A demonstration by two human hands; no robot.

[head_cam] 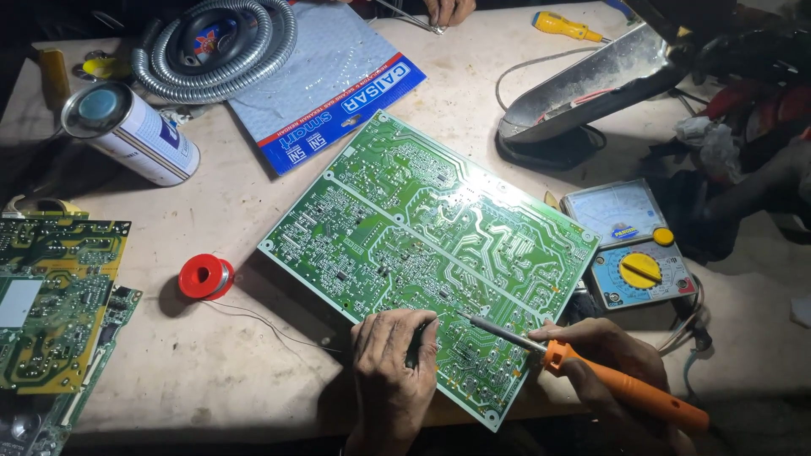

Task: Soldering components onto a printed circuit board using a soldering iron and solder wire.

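I see a pale, scuffed counter (253,355) under one hard pool of light; its edges and the room beyond fall into darkness. A large green circuit board (427,253) lies solder side up across the middle, turned at an angle, its near corner hanging towards me.

My left hand (395,367) rests on the board's near edge, fingers curled closed around a small dark tool I cannot make out. My right hand (608,363) sits at the board's near right edge, fingers wrapped around the orange handle of a soldering iron (591,371), whose metal tip lies over the board just right of my left hand.

A red spool of solder wire (205,277) stands on the counter left of the board, a thin strand trailing towards my left hand. Just right of the board lies an analogue multimeter (629,245) with a yellow dial. Behind it, far right, a desk lamp (583,89) leans over the counter, with a dark heap of clutter beyond.

Far left, a spray can (131,131) lies on its side near a coiled metal hose (215,46) and a blue-edged packet (325,84). More circuit boards (55,304) are stacked at the near left edge. At the far edge another person's hand (448,10) shows, and a yellow-handled screwdriver (566,27) lies nearby.
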